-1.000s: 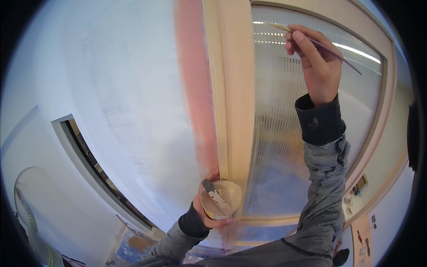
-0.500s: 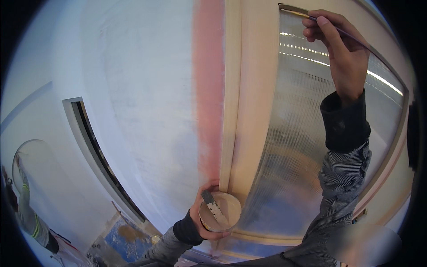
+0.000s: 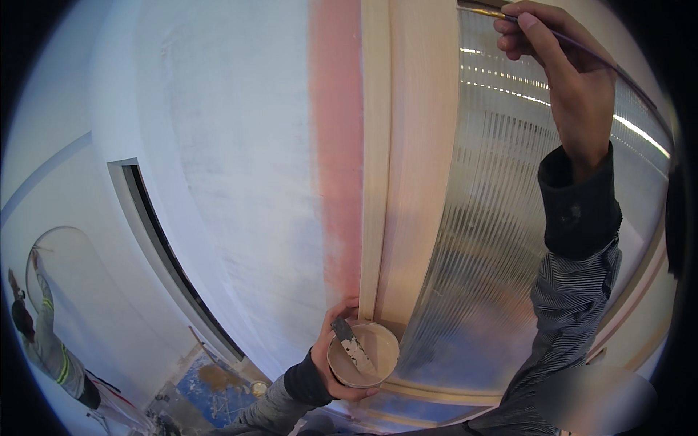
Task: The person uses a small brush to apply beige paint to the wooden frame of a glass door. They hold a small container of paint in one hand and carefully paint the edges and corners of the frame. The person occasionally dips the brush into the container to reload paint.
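My left hand [image 3: 331, 350] is closed round the side of a round tub [image 3: 393, 357] of pale beige paint, low in the middle. A dark, paint-crusted flat stick [image 3: 353, 347] leans inside the tub. At the upper right, my right hand [image 3: 571, 69] grips a slim paintbrush [image 3: 571, 45] with a dark handle and a metal ferrule. The brush points left to the top corner of a ribbed glass panel [image 3: 502, 167]; the bristle tip is cut off by the picture's upper edge. Pale wood-coloured framing [image 3: 418, 160] borders the glass.
Left of the frame runs a pink strip [image 3: 338, 145] beside a broad whitish surface [image 3: 240, 167]. A narrow dark opening [image 3: 171, 254] sits further left. At the far left a co-worker [image 3: 47, 341] reaches up to an arched wall outline. A stained blue sheet [image 3: 200, 396] lies on the floor.
The view has shifted, so the brush and my right hand sit higher and further right. The tub appears slightly lower in my left hand's grip. More of the co-worker has come into view.
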Motion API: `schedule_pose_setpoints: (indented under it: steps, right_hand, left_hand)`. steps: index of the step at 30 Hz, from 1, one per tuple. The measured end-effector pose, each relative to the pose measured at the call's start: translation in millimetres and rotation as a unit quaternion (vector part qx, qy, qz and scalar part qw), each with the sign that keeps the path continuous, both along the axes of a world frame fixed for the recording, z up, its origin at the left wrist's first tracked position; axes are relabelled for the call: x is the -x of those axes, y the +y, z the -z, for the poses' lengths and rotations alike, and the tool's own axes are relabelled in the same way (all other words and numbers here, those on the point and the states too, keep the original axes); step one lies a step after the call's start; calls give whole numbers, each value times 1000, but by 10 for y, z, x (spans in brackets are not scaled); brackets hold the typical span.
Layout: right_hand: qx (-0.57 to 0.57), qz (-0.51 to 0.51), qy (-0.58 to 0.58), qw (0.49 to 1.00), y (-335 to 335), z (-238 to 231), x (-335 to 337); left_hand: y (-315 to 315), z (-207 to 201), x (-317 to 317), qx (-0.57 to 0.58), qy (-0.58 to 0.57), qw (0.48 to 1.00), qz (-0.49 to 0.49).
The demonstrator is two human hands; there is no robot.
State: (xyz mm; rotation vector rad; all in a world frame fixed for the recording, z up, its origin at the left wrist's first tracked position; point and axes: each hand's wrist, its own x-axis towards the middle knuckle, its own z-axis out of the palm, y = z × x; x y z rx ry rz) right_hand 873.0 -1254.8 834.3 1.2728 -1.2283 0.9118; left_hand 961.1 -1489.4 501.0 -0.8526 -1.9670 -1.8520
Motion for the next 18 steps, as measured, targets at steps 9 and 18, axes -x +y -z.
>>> schedule_pose_setpoints:
  steps: [9,18]
  right_hand:
    - [-3,-9,5,1000,7,27,-25]
    - [-8,-12,1,1000,16,31,-28]
  left_hand:
    - [-7,18,22,14,17,1000,-4]
    - [36,57,12,-13,22,1000,1]
